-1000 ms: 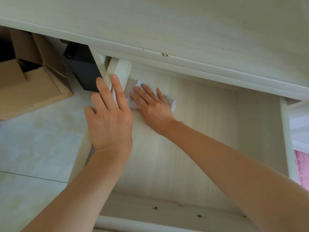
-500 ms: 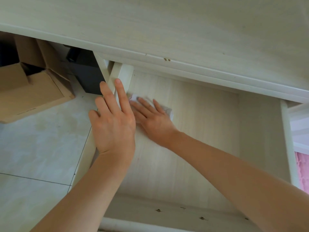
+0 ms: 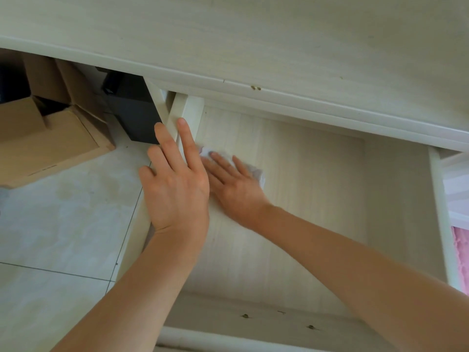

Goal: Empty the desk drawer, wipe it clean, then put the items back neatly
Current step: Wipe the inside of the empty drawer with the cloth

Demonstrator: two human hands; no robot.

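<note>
Far left, on tiled floor: open cardboard box, black box just beside it under the desk edge. Desk top across upper frame. Drawer pulled out below it, nothing inside but the wipe. Left hand flat over the drawer's left side wall, fingers straight and slightly spread, gripping nothing, apparently steadying the drawer. Just right of it, right hand palm-down on the drawer floor near the back left corner, fingers extended, pressing a crumpled white cloth; only its edges visible past the fingertips. Hands touching or nearly so; cannot tell which. Judged step: wiping, emptying already done, returning items not begun. Next move likely calls for sweeping the cloth rightward and toward the front with even pressure, covering the bare right half and corners. Small dark specks near the front wall may need attention.
</note>
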